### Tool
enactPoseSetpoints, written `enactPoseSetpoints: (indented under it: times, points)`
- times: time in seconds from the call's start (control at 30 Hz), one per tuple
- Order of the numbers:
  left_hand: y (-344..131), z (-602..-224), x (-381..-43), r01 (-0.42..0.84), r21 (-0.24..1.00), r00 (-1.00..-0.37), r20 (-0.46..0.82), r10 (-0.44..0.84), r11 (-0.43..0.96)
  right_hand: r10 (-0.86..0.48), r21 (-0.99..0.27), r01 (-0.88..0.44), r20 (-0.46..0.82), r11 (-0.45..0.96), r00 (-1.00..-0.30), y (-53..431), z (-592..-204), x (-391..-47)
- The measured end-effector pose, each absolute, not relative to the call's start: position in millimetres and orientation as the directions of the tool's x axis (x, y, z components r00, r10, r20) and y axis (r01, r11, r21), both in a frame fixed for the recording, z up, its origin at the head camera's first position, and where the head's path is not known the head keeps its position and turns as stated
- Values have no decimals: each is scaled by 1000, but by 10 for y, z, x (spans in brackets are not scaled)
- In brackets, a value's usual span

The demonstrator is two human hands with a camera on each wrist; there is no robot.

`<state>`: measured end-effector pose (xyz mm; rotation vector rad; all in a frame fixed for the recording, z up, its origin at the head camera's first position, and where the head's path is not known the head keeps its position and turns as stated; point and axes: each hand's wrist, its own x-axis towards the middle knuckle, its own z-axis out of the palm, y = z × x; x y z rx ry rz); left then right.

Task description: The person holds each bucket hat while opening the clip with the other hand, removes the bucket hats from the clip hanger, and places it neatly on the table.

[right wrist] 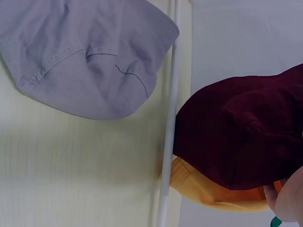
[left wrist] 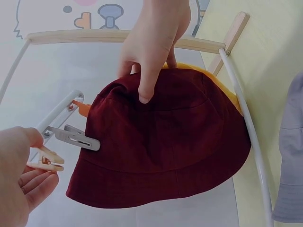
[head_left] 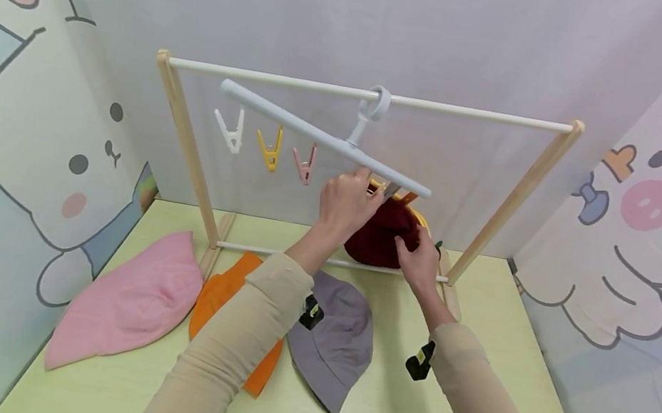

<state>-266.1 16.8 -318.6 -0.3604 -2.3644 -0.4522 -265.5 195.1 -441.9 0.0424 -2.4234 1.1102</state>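
A maroon bucket hat (head_left: 374,239) hangs under the right end of a pale blue hanger (left wrist: 59,111), its edge in a grey clip (left wrist: 78,138). My left hand (head_left: 346,200) pinches a beige clip (left wrist: 46,160) on the hanger, beside the hat and apart from its edge in the left wrist view. With thumb on the front and fingers behind, my right hand (left wrist: 154,47) grips the crown of the maroon hat. Behind it shows a yellow hat (right wrist: 213,191), mostly hidden. An orange clip (left wrist: 83,108) sits farther along the hanger.
The hanger hooks over the white top rail (head_left: 273,79) of a wooden-legged rack. White (head_left: 232,133), yellow (head_left: 269,151) and pink clips (head_left: 305,166) hang at its left. Pink (head_left: 127,304), orange (head_left: 220,290) and grey hats (head_left: 337,330) lie on the table (head_left: 507,408).
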Motion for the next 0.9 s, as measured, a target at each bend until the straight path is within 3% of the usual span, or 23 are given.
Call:
enactPoseSetpoints:
  times: [0.6,0.9]
  points:
    - [177,-3180,-2656,385,264,-735,667,122,884,263,-707,-216,502,673,-824,2032,-4325,-2617]
    - [177,-3197,-2677,369,266,-736,669,105,891,253,-671,-281,582,686,-773,2106,-4293,-2582]
